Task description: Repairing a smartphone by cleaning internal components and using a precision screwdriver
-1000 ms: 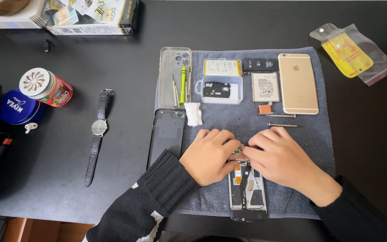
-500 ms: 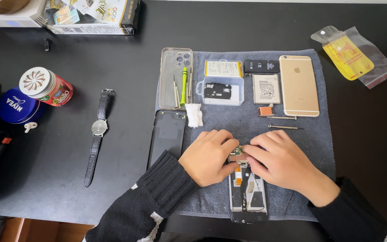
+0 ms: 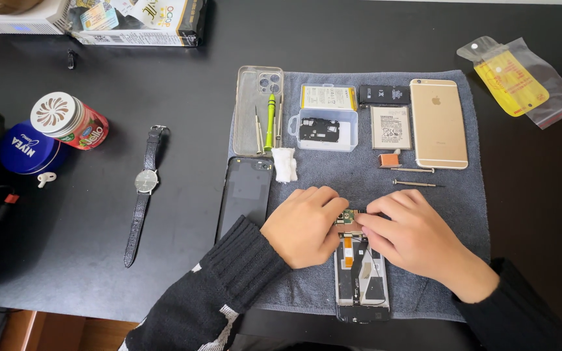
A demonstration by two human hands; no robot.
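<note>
An opened phone body [image 3: 361, 276] lies on a grey-blue towel [image 3: 463, 214] with its insides showing. My left hand [image 3: 302, 225] and my right hand [image 3: 411, 237] meet at its top end. Their fingertips pinch a small green circuit board [image 3: 347, 217] there. Both sleeves are black knit. The phone's upper part is hidden under my fingers.
On the towel: a clear phone case [image 3: 259, 107] with a green tool [image 3: 270, 120], a small plastic box [image 3: 323, 129], two batteries [image 3: 390, 127], a gold phone [image 3: 438, 122], a black phone back [image 3: 245, 195], screwdrivers [image 3: 416, 184]. On the black table: a wristwatch [image 3: 144, 188], tins [image 3: 69, 120], a plastic bag [image 3: 521, 81].
My hands have shifted only slightly at the top of the phone body; nothing else has moved.
</note>
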